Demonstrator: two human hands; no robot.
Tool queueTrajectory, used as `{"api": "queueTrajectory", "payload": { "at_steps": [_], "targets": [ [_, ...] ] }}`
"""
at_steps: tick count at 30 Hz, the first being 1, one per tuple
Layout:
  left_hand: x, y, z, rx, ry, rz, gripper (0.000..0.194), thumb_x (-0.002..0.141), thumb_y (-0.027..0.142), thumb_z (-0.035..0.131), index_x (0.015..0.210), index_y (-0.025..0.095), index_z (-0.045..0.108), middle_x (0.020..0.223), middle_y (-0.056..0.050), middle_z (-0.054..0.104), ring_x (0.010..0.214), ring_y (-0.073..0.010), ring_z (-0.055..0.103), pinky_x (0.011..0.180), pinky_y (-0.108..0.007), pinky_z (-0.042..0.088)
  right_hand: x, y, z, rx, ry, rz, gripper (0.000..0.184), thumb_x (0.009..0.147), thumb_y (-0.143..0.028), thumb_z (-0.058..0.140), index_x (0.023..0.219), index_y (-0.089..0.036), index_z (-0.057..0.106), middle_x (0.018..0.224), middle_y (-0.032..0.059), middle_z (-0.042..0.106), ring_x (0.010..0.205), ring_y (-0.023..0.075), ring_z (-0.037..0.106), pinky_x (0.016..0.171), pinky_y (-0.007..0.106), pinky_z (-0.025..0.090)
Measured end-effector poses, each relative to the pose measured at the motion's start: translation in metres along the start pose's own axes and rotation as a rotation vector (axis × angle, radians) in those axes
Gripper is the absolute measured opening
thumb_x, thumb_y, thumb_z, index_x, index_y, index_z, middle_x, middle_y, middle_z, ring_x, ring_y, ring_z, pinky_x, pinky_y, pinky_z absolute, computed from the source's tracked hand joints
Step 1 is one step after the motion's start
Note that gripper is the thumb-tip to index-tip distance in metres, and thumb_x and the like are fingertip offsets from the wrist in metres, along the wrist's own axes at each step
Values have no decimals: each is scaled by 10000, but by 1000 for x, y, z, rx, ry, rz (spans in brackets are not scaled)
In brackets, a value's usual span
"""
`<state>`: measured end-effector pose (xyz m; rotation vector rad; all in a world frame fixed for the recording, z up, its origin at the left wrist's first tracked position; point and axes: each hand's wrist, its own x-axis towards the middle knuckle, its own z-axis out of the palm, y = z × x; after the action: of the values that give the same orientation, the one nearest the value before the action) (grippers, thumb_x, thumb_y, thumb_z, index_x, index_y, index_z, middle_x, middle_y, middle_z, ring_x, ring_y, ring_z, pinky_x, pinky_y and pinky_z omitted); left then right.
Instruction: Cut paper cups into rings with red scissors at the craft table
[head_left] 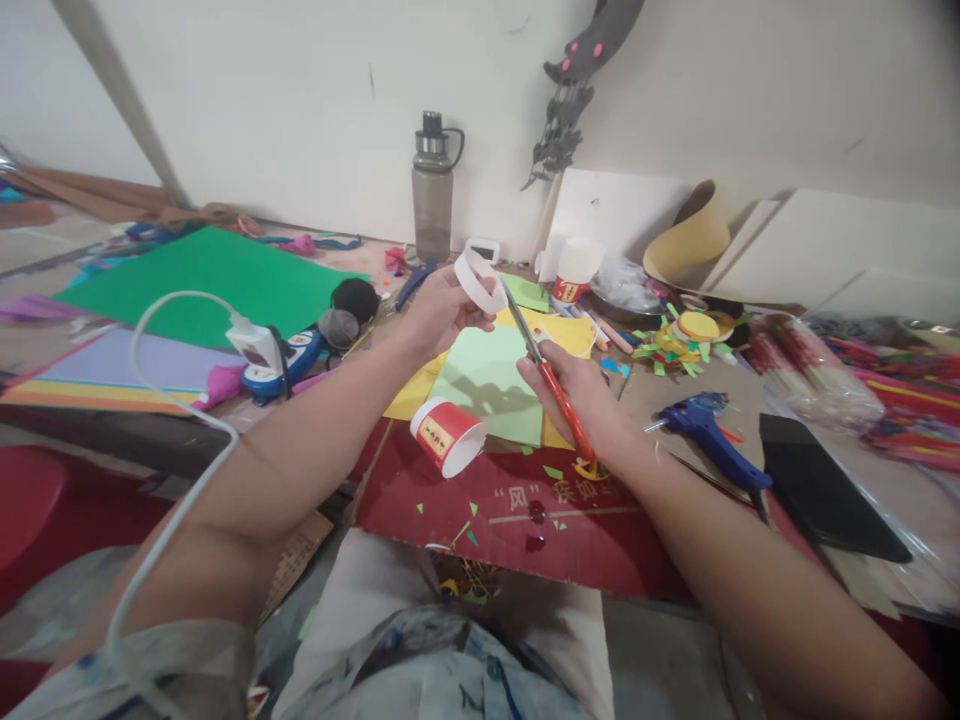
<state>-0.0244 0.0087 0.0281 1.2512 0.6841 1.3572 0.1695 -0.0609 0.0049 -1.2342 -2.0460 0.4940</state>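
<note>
The left hand point(444, 310) pinches a thin white paper ring point(478, 284); the right hand point(577, 388) grips red-handled metal scissors point(553, 380). A red-and-white paper cup point(448, 438) lies tipped near the worktop's point(585, 555) front edge.

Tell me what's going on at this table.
A person is working with paper and scissors. The left hand holds up a white paper ring, and the right hand holds red-handled scissors with the blades close to the ring. Below them, a red and white paper cup lies on its side by a pale green sheet. Small green scraps are scattered on the red board, and a blue glue gun lies off to the right.
</note>
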Motion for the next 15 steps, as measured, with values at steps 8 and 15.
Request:
{"api": "queueTrajectory", "payload": {
  "at_steps": [8,15],
  "targets": [
    [0,5,0,14,2,-27,235,800,231,765,763,129,557,654,20,621,482,-61,571,478,-195,482,0,0,0,-2,-13,-5,343,926,-500,486,721,-251,369,554,-56,384,524,115,340,535,261,283],
    [1,0,-5,15,47,44,284,764,325,797,816,155,575,710,8,657,532,-83,599,485,-210,501,2,-4,-2,-12,-24,-25,354,918,-515,479,711,-252,363,586,-26,440,568,131,396,565,262,318]
  ]
}}
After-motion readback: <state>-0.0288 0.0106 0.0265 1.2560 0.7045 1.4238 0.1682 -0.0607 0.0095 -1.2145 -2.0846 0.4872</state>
